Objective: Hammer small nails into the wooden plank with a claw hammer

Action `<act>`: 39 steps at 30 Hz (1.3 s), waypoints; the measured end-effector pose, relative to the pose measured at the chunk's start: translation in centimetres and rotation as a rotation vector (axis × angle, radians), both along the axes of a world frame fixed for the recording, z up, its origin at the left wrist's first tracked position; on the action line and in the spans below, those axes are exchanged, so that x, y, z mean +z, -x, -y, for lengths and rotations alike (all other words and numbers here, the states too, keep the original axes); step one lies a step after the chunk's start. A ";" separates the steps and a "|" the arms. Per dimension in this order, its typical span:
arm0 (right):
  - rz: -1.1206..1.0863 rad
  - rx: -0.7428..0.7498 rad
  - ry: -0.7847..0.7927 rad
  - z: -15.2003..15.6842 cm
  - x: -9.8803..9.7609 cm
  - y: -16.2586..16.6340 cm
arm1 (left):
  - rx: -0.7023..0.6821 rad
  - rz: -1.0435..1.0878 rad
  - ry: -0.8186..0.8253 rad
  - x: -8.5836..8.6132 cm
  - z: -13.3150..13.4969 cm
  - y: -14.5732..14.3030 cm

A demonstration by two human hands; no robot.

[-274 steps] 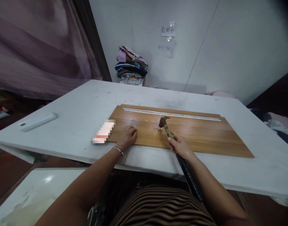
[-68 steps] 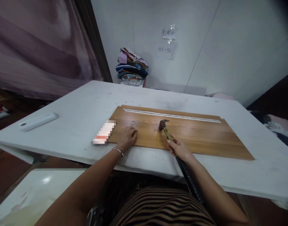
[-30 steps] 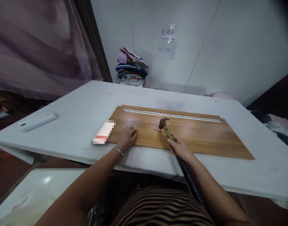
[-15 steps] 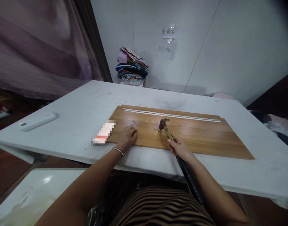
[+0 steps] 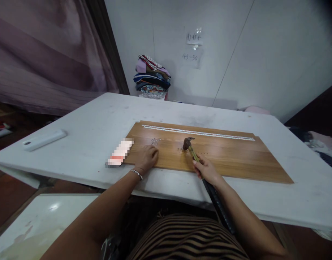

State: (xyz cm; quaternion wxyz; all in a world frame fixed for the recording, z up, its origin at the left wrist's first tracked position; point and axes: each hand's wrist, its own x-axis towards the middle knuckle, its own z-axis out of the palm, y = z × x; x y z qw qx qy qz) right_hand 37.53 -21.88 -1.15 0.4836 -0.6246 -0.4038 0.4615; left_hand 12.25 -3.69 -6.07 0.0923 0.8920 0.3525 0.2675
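My right hand (image 5: 206, 169) is wrapped round the handle of a claw hammer (image 5: 186, 143). The hammer's rusty head is low over a brown wooden board (image 5: 236, 162), beside small nail heads (image 5: 179, 149); whether it touches them I cannot tell. Its long dark grip runs back under my forearm. Farther left, my left hand (image 5: 146, 157) rests on the board's near edge with its fingers curled in; whatever they may hold is hidden. Several loose nails (image 5: 155, 141) lie on the board just beyond those fingers. A row of tiny dark dots (image 5: 204, 153) shows right of the hammer.
Two white printed strips (image 5: 198, 133) run along the board's far side. A blurred phone-like object (image 5: 120, 152) lies at its left end. The white table (image 5: 87, 126) also holds a white handle-like object (image 5: 45, 139). Folded clothes (image 5: 152, 77) are stacked against the wall.
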 end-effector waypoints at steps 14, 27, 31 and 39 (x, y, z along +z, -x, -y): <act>0.013 0.001 -0.049 -0.2 0.1 -0.3 | 0.001 -0.009 -0.005 -0.1 -0.1 0.0; -0.002 0.000 0.005 0.1 -0.1 -0.1 | 0.010 0.001 0.006 -0.1 -0.1 -0.1; -0.006 -0.009 -0.005 0.0 0.0 -0.1 | 0.006 -0.003 0.002 -0.1 -0.1 0.0; -0.003 -0.017 -0.040 -0.1 0.1 -0.1 | 0.001 0.022 0.016 -0.2 -0.1 0.0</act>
